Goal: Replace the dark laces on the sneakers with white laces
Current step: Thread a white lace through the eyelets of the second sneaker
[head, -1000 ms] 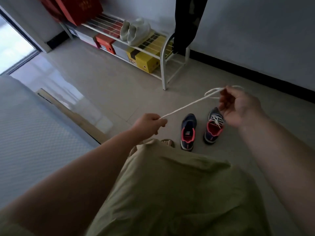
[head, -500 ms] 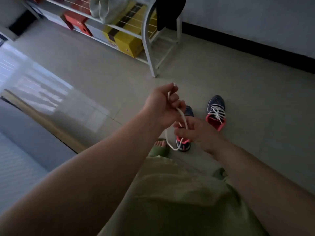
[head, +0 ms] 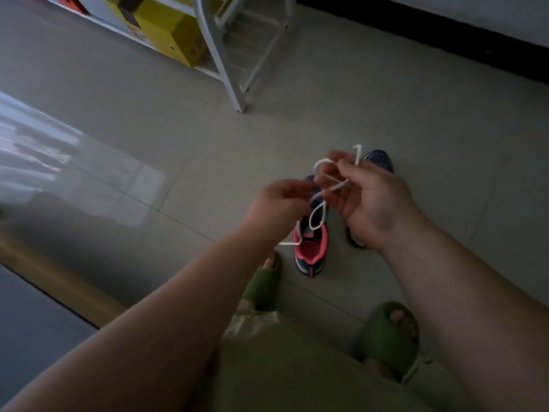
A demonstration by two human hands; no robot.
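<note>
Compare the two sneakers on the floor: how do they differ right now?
The near sneaker shows almost whole, its pink-lined opening in plain sight; the far sneaker is mostly hidden behind the right hand, only toe and a bit of heel visible. The near one lies closer to the green slippers. A white lace, held by both hands, dangles over the near one. Both are dark blue and point away.

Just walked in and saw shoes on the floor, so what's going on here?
A person is handling a white lace with both hands above two sneakers. The right hand has it looped around its fingers; the left hand pinches it lower down. The near sneaker with the pink lining sits on the floor with no lace visible; the far sneaker is mostly hidden.
</note>
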